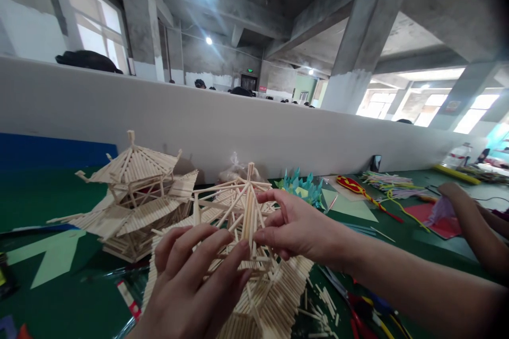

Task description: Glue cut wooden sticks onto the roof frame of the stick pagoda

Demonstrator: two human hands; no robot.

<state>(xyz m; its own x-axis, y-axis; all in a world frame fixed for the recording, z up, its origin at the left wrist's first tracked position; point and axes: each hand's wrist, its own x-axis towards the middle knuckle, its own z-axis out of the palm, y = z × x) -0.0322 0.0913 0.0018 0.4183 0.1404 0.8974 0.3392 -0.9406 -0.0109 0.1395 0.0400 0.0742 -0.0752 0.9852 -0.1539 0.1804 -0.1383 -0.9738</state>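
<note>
A pavilion model of thin wooden sticks point(274, 296) stands before me, its upper roof an open frame of sticks that meet at a small post. My left hand point(194, 270) curls over the front left of that frame, fingertips against the lower ends of the roof sticks. From the right, my right hand point(294, 222) has its thumb and fingers closed around sticks point(249, 212) on the roof's front slope; the exact grip is partly hidden. A second stick pavilion point(135, 190), with its roof covered, stands to the left.
Scissors point(338, 283) and cut stick pieces point(326, 302) lie at the right front. Behind are a teal folded-paper piece point(304, 188), a red and yellow knotted cord point(358, 190) and a white partition point(278, 132). Another person's hand point(457, 198) holds purple material at the far right.
</note>
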